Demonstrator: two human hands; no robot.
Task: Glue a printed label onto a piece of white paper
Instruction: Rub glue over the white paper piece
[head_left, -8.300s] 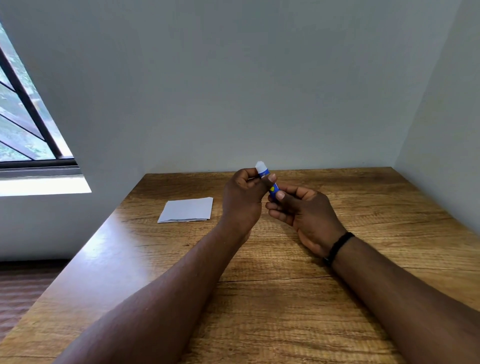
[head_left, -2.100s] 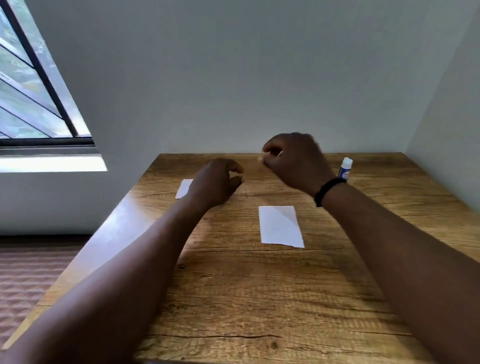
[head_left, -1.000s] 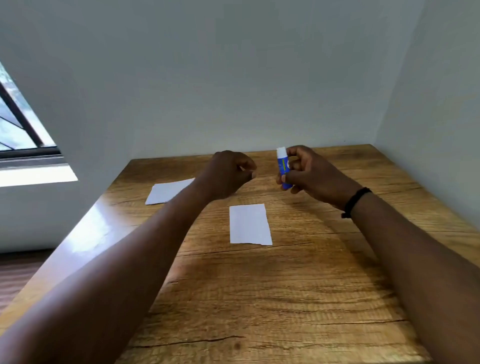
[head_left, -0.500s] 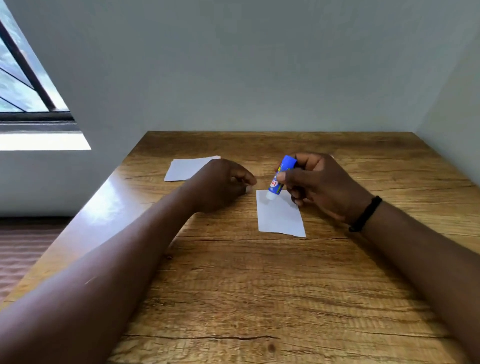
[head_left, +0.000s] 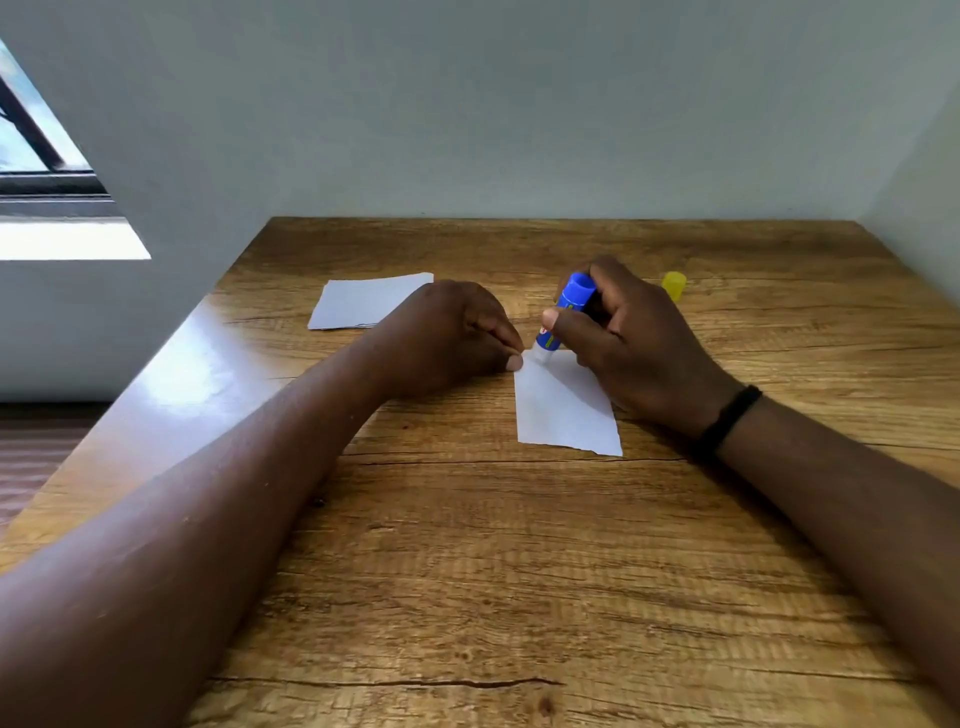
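A small white paper slip (head_left: 563, 410) lies blank side up in the middle of the wooden table (head_left: 519, 571). My right hand (head_left: 628, 343) grips a blue glue stick (head_left: 569, 306), tilted with its tip down on the slip's far left corner. My left hand (head_left: 457, 332) rests on the table with its fingertips pressing that same corner. A larger white sheet (head_left: 363, 301) lies flat at the far left. The glue stick's yellow cap (head_left: 674, 285) sits on the table behind my right hand.
Grey walls close off the table at the back and right. The table's left edge drops to a floor, with a window (head_left: 41, 156) beyond. A black band circles my right wrist (head_left: 730, 418).
The glue stick's tip has come down from above the slip onto its far left corner. My left hand has shifted right onto that corner. The yellow cap has come into view.
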